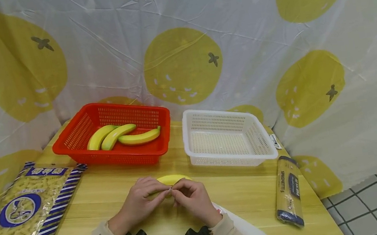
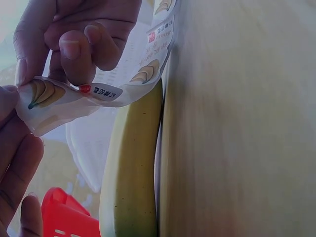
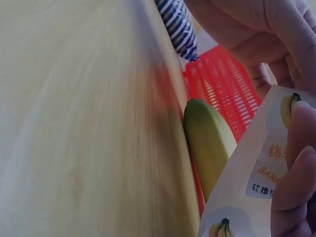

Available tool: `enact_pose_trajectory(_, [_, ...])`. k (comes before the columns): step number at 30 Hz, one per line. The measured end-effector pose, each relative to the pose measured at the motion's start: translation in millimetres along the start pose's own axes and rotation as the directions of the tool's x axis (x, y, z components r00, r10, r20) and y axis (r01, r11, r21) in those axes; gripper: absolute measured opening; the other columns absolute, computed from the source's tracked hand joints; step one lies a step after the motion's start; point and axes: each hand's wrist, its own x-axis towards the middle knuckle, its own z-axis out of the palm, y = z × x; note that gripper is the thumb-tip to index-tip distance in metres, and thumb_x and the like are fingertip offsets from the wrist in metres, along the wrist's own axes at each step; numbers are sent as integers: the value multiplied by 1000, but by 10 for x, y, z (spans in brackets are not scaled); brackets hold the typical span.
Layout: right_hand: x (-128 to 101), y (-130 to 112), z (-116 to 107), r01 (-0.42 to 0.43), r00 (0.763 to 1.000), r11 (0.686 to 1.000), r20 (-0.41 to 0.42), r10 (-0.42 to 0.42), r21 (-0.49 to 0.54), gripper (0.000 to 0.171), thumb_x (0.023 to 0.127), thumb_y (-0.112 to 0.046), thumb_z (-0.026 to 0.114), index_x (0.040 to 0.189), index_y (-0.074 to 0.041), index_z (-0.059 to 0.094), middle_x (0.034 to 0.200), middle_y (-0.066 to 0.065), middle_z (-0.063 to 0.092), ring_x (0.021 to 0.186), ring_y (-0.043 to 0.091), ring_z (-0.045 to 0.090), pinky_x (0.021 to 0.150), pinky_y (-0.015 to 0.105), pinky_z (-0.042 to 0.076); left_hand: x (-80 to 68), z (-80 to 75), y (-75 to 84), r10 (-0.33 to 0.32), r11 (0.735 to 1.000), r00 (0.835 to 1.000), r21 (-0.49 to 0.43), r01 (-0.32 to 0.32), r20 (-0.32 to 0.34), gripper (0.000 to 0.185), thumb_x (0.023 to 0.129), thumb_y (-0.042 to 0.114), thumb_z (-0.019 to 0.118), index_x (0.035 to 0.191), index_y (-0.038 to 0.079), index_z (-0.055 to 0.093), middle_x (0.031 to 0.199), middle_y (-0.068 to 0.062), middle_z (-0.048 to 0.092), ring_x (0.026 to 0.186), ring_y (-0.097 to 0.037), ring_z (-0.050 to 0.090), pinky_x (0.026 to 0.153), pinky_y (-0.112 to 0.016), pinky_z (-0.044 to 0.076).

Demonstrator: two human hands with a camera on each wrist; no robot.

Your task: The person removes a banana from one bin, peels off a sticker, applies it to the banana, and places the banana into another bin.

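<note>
A yellow banana lies on the wooden table, just beyond both hands. My left hand and right hand meet over it, and each pinches an edge of a clear plastic wrapper printed with bananas. In the left wrist view the wrapper stretches between my left fingers and the right hand's fingers, above the banana. The right wrist view shows my right fingers on the wrapper, beside the banana.
A red basket holding three bananas stands at the back left. An empty white basket sits to its right. A spaghetti pack lies by the table's right edge and a large macaroni bag at the left.
</note>
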Motion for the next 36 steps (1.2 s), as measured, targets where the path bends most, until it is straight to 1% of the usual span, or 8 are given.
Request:
enact_pose_trajectory(4, [-3, -23, 8, -6, 1000, 1000, 0, 6, -7, 10, 101, -3, 64, 104, 2, 71, 92, 28, 68, 62, 36, 67, 59, 35, 59, -5, 7, -6, 10, 1000, 1000, -2, -10, -7, 36, 73, -1, 89, 102, 18, 80, 95, 13, 76, 87, -8, 67, 86, -23, 42])
enact_pose_trajectory(11, [-12, -36, 2, -12, 1000, 1000, -16, 12, -26, 8, 100, -4, 65, 103, 1, 72, 90, 29, 69, 62, 25, 69, 59, 34, 59, 11, 18, 13, 11, 1000, 1000, -8, -11, -12, 36, 73, -1, 88, 102, 18, 80, 95, 12, 76, 88, -9, 67, 86, -25, 41])
enact_pose_trajectory(13, [-10, -35, -2, -1, 1000, 1000, -15, 1, -27, 9, 101, -3, 64, 102, 1, 71, 89, 29, 68, 62, 26, 69, 58, 34, 59, 19, 16, 25, 8, 1000, 1000, -4, -8, -12, 35, 74, -1, 88, 102, 19, 80, 94, 12, 76, 88, -8, 67, 86, -25, 41])
enact_pose_trajectory(16, [-5, -32, -5, 10, 1000, 1000, -8, -10, -27, 9, 101, -3, 63, 103, 2, 71, 88, 30, 68, 62, 30, 68, 58, 34, 59, 26, 8, 39, 4, 1000, 1000, -2, -4, -17, 34, 74, -1, 88, 101, 19, 80, 93, 12, 76, 88, -8, 67, 86, -25, 41])
enact_pose_trajectory(19, [-4, -34, -3, 6, 1000, 1000, -6, -7, -29, 9, 101, -3, 63, 103, 2, 71, 88, 30, 68, 62, 33, 68, 58, 34, 59, 30, 1, 43, 4, 1000, 1000, -7, -4, -18, 34, 74, -1, 87, 101, 18, 80, 92, 12, 75, 87, -8, 66, 85, -25, 40])
enact_pose_trajectory(26, [-4, -15, -3, 11, 1000, 999, -6, -12, -37, 9, 101, -2, 63, 102, 3, 71, 87, 31, 67, 62, 36, 67, 58, 35, 59, 17, -2, 18, 6, 1000, 1000, 1, -6, -10, 34, 75, 0, 87, 102, 19, 80, 93, 13, 75, 88, -7, 66, 85, -25, 40])
enact_pose_trajectory(30, [-2, -16, -1, 12, 1000, 999, -5, -12, -43, 9, 101, -4, 64, 102, 1, 71, 87, 30, 68, 62, 34, 67, 58, 35, 59, 7, -3, 1, 8, 1000, 1000, 13, -8, -4, 34, 76, 0, 87, 103, 20, 80, 94, 14, 75, 88, -7, 66, 86, -25, 40])
enact_pose_trajectory(36, [-2, -17, -1, -3, 1000, 999, -5, 3, -50, 9, 101, -8, 65, 101, -1, 72, 87, 29, 68, 62, 26, 69, 58, 35, 59, 1, 0, -10, 18, 1000, 1000, 22, -18, -5, 32, 77, 2, 86, 104, 20, 79, 94, 14, 75, 88, -7, 66, 85, -25, 40])
